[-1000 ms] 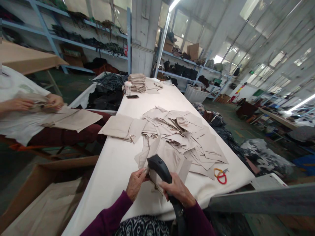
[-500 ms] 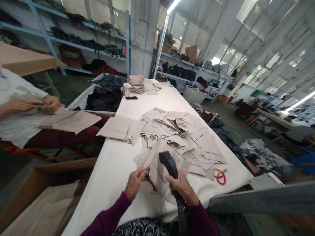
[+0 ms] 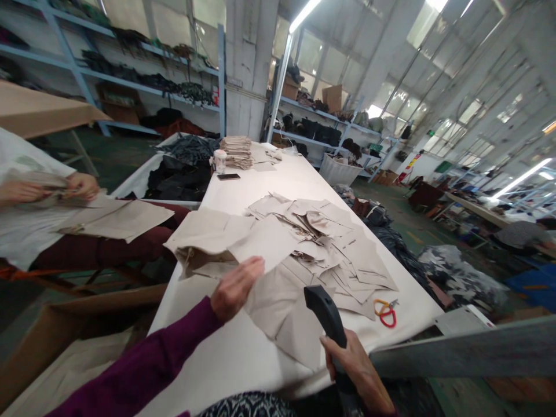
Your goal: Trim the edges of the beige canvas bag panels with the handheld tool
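Left hand [image 3: 237,288] shifted out, open on beige fabric [image 3: 278,307]; right hand [image 3: 358,370] gripping black handle [image 3: 325,313].

A garment workshop on a factory scale — a long white surface [image 3: 278,182] runs down the room, heaped with cut beige fabric pieces [image 3: 343,260]. Blue metal shelving [image 3: 221,75] behind it holds bundled dark cloth, and beyond its right side more worktables [image 3: 473,209] stand under fluorescent tubes [image 3: 521,176].
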A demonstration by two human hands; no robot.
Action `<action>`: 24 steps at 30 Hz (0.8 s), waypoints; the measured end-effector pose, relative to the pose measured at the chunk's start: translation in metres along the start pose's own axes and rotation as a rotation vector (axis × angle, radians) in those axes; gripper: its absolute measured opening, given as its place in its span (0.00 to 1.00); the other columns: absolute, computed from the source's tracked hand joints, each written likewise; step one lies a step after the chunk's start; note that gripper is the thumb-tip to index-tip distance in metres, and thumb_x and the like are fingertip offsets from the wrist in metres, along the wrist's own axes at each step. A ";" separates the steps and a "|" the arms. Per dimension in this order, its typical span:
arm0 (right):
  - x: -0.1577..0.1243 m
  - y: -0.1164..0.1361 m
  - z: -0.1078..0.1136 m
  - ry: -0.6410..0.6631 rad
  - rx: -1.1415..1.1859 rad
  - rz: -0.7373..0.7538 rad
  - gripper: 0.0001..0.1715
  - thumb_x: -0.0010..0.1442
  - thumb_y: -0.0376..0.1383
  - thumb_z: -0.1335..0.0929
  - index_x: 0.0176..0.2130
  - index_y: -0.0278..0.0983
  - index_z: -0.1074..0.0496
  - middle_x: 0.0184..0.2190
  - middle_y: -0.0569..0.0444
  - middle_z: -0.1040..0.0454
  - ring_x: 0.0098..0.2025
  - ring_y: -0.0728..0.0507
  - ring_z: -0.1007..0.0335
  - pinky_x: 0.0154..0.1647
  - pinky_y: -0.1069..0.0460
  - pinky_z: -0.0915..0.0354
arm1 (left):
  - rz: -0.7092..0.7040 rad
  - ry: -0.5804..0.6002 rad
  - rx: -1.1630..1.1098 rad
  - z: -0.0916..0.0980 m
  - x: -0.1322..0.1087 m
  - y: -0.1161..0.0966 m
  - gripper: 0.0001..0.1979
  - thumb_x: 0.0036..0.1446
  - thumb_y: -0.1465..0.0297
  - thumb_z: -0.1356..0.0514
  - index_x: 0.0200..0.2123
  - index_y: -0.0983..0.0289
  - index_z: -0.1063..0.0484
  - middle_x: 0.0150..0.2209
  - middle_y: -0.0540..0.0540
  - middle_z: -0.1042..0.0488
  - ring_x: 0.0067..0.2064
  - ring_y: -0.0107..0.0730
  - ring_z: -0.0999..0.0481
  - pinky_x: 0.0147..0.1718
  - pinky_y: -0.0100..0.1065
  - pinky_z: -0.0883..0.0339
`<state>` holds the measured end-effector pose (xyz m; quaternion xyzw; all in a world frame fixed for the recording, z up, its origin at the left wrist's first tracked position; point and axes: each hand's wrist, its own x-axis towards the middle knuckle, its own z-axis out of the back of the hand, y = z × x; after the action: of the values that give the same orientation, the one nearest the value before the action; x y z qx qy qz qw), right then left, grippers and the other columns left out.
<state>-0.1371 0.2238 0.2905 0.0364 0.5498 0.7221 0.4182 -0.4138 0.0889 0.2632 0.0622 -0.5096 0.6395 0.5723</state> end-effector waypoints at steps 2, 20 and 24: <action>-0.004 -0.008 0.001 -0.032 -0.013 -0.030 0.17 0.53 0.46 0.35 0.23 0.37 0.40 0.10 0.60 0.37 0.12 0.50 0.41 0.15 0.55 0.43 | 0.022 0.196 -0.100 -0.024 -0.043 0.004 0.20 0.63 0.69 0.56 0.43 0.65 0.24 0.47 0.63 0.24 0.56 0.43 0.32 0.56 0.46 0.41; -0.021 -0.040 -0.059 0.283 -0.109 0.011 0.08 0.54 0.37 0.34 0.33 0.34 0.35 0.18 0.60 0.35 0.18 0.51 0.41 0.18 0.57 0.45 | 1.491 0.162 -0.933 -0.064 -0.172 0.030 0.18 0.42 0.58 0.33 0.29 0.66 0.30 0.28 0.59 0.22 0.31 0.37 0.21 0.37 0.38 0.29; -0.020 -0.044 -0.068 0.273 -0.190 0.034 0.08 0.51 0.36 0.33 0.31 0.33 0.34 0.21 0.60 0.38 0.23 0.51 0.44 0.22 0.57 0.47 | 1.620 0.072 -1.128 -0.082 -0.160 0.024 0.10 0.46 0.68 0.34 0.26 0.65 0.33 0.24 0.56 0.24 0.29 0.34 0.22 0.35 0.35 0.28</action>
<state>-0.1341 0.1615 0.2352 -0.0925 0.5303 0.7760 0.3287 -0.3376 0.0454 0.1039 -0.6069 -0.6107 0.5027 -0.0778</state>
